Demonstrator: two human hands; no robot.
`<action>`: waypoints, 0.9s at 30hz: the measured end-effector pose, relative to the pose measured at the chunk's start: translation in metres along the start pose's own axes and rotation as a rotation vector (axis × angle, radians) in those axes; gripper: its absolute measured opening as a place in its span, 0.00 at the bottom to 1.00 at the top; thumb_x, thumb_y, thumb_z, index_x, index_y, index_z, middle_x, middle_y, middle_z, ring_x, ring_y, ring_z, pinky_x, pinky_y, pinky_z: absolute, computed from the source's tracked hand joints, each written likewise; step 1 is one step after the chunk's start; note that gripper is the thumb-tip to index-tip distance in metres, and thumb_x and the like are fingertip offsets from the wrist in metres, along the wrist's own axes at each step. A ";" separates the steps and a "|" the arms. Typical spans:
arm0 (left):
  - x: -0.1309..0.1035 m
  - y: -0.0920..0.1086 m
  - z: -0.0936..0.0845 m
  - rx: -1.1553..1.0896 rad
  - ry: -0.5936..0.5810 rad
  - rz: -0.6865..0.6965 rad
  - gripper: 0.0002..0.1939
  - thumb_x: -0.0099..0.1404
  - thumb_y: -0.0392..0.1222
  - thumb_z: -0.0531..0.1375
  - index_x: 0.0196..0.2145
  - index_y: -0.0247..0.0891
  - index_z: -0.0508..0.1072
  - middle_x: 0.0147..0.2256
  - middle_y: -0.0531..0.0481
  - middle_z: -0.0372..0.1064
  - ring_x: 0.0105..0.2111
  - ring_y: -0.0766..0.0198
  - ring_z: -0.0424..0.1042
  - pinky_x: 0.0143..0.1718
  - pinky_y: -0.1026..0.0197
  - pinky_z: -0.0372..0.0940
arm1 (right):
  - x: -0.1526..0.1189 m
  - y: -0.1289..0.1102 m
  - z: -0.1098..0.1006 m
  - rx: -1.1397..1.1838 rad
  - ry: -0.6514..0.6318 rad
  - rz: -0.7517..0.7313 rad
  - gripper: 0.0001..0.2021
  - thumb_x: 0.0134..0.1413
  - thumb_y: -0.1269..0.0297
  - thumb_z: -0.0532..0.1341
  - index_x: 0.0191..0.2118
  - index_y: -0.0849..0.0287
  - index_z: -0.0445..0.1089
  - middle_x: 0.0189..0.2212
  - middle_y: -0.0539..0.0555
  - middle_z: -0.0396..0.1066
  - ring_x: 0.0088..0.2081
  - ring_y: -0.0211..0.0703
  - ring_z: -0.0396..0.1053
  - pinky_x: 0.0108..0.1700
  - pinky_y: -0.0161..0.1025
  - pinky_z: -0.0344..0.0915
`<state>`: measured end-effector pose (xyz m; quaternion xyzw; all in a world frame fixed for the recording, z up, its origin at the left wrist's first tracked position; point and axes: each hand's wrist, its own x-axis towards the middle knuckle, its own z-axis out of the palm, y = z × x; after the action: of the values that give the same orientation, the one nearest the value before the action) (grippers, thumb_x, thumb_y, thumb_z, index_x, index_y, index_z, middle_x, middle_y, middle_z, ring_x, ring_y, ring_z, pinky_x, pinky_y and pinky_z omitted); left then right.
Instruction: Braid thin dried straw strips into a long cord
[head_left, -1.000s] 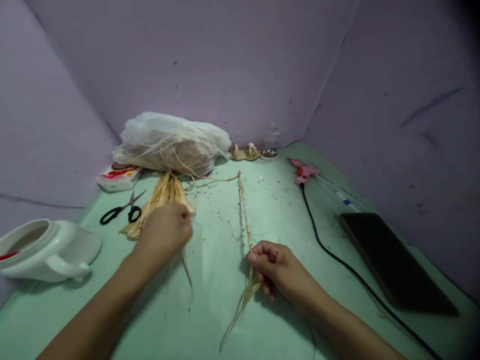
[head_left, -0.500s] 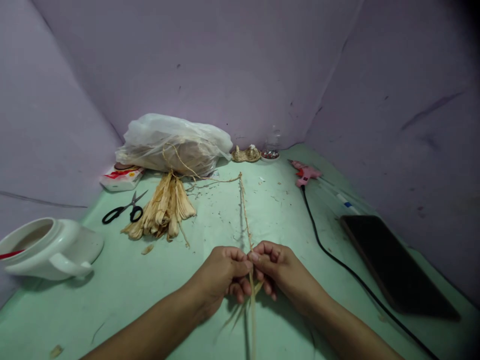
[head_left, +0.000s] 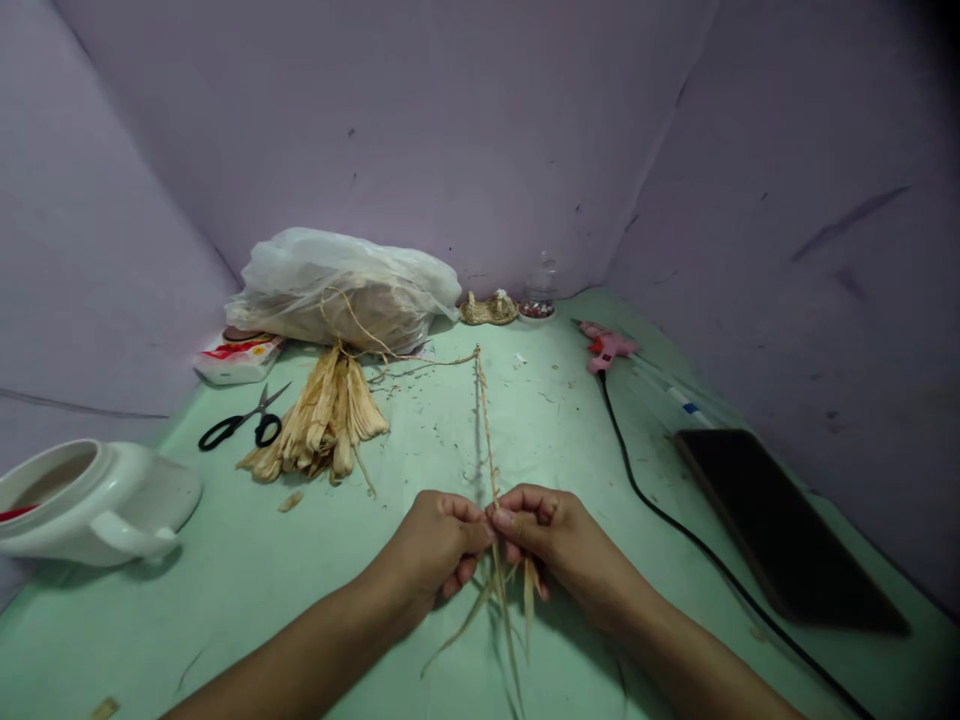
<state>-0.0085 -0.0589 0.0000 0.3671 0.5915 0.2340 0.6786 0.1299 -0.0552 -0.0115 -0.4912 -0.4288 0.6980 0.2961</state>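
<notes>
A thin twisted cord of dried plant fibre [head_left: 486, 420] runs from a point on the tabletop down to my fingers. My left hand [head_left: 450, 540] pinches it between thumb and forefinger, its other fingers curled. Right beside it, my right hand [head_left: 536, 525] also pinches the cord, the two thumbs nearly touching. Loose straw-coloured strips [head_left: 501, 600] fan out below both hands toward me. From the cord's far end a thinner length trails left to a bundle of dried husks [head_left: 330, 420]. The exact crossing of strands under my fingertips is hidden.
Left are black-handled scissors [head_left: 244, 420], a white pitcher [head_left: 127, 500], a tissue pack [head_left: 240, 358] and a plastic bag [head_left: 345, 290]. At the back lie a woven piece [head_left: 489, 309] and a small container [head_left: 537, 308]. Right are a pink glue gun [head_left: 606, 345], its black cable [head_left: 660, 515] and a phone [head_left: 787, 530].
Both hands stay closed at the cord's near end with small finger shifts. The loose strips below have spread out, with one now hanging under my right hand. The view has shifted slightly.
</notes>
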 end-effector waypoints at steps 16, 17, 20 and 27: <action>0.001 0.002 -0.003 0.049 0.040 -0.006 0.05 0.43 0.39 0.57 0.19 0.36 0.63 0.07 0.60 0.49 0.07 0.76 0.42 0.09 0.69 0.34 | 0.002 0.004 -0.001 0.033 -0.051 0.016 0.14 0.39 0.58 0.61 0.26 0.63 0.61 0.14 0.46 0.63 0.13 0.29 0.59 0.15 0.29 0.58; 0.002 0.002 -0.003 0.043 0.046 -0.005 0.05 0.43 0.38 0.57 0.19 0.36 0.63 0.07 0.60 0.50 0.07 0.77 0.42 0.09 0.70 0.34 | 0.002 0.003 -0.001 0.029 -0.047 0.019 0.13 0.40 0.58 0.61 0.26 0.63 0.60 0.14 0.46 0.63 0.13 0.29 0.59 0.14 0.29 0.58; 0.002 0.002 -0.002 0.024 0.048 0.010 0.05 0.43 0.37 0.57 0.20 0.36 0.63 0.08 0.60 0.52 0.08 0.77 0.42 0.09 0.70 0.35 | 0.001 0.001 -0.001 0.021 -0.040 0.017 0.11 0.42 0.61 0.60 0.25 0.63 0.60 0.14 0.46 0.63 0.12 0.28 0.59 0.14 0.28 0.58; 0.005 0.001 -0.002 0.084 0.087 0.094 0.05 0.43 0.36 0.57 0.18 0.34 0.63 0.09 0.59 0.53 0.10 0.77 0.46 0.13 0.70 0.40 | 0.000 0.001 0.000 -0.024 -0.032 -0.003 0.09 0.44 0.62 0.58 0.23 0.63 0.60 0.13 0.47 0.62 0.12 0.28 0.58 0.13 0.28 0.55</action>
<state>-0.0092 -0.0540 -0.0021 0.4122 0.6120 0.2564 0.6243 0.1300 -0.0559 -0.0127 -0.4830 -0.4427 0.6999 0.2845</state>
